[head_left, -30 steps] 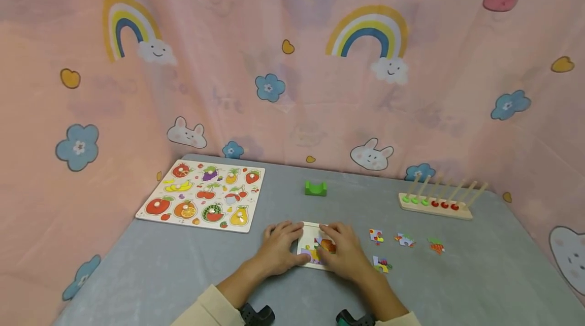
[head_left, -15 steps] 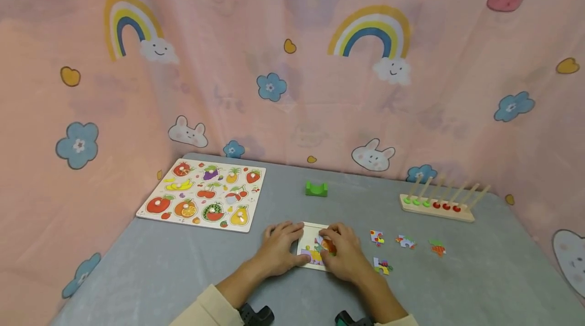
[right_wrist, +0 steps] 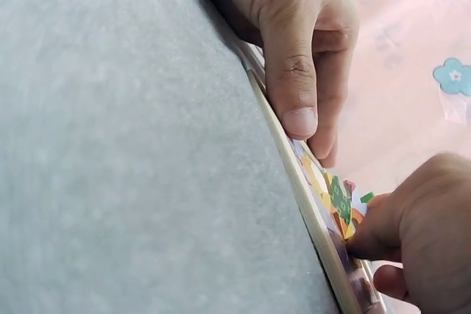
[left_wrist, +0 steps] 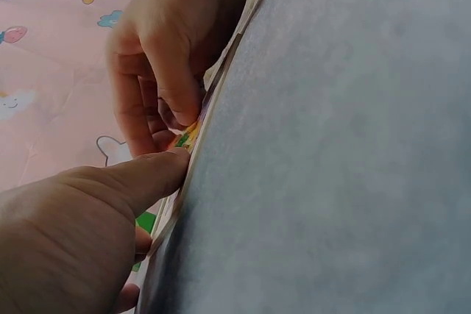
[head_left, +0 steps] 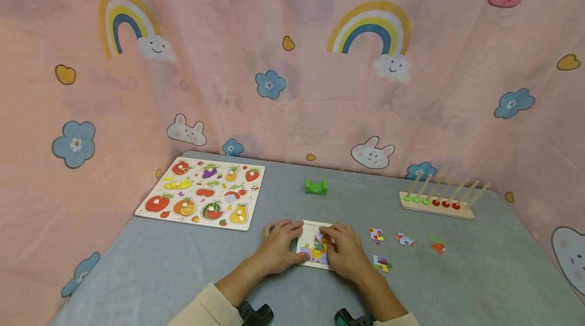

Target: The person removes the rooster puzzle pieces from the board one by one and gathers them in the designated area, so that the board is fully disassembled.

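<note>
A small wooden puzzle tray (head_left: 313, 225) lies at the middle front of the table, partly filled with colourful jigsaw pieces (head_left: 313, 253). My left hand (head_left: 276, 249) rests at its left side, the straight thumb pressing on the near left part and the other fingers by the far left corner. Over the right side of the tray, my right hand (head_left: 345, 252) pinches a jigsaw piece (right_wrist: 340, 198) between thumb and fingers. In the right wrist view this piece, green and orange, stands tilted up from the tray. The tray's right edge is mostly hidden under the right hand.
Several loose jigsaw pieces (head_left: 404, 239) lie right of the tray. A fruit puzzle board (head_left: 269, 167) is at the back left. Farther back stand a green block (head_left: 316, 187) and, at right, a wooden peg rack (head_left: 436, 205) with green and red beads. A pink curtain (head_left: 301, 102) hangs behind.
The right thumb has drawn back to the right, baring more of the pieces in the tray, and its fingers have come to pinch a piece. The left hand has stayed in place.
</note>
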Available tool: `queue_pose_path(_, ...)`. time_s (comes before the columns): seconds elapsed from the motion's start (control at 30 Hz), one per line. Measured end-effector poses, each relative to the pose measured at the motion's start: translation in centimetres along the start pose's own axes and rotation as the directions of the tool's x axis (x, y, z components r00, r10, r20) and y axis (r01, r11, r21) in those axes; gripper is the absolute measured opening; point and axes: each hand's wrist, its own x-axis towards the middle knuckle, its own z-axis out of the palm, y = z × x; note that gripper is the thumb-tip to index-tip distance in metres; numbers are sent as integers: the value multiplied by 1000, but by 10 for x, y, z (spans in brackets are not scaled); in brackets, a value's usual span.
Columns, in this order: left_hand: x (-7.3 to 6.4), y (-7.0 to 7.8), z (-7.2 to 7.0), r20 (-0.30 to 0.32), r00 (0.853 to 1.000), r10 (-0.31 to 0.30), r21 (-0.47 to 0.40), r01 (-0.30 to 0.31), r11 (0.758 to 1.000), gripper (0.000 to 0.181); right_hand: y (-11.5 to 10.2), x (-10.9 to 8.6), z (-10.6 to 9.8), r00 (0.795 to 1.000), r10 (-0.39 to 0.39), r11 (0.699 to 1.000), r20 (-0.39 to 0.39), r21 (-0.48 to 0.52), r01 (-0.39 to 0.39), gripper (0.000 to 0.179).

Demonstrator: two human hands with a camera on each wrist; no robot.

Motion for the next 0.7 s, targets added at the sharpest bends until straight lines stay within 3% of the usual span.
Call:
queue_pose_path(0.3,1,2,1,0,1000,2,-9,-2,1000,66,-3,-3,-7,995,7,1000,99,-27,-4,46)
queue_pose_path(0.7,0,2,0,-4,1000,-6,-10,6,1000,66,-3,-2,-12,990,21,1000,139,-7,-20,47)
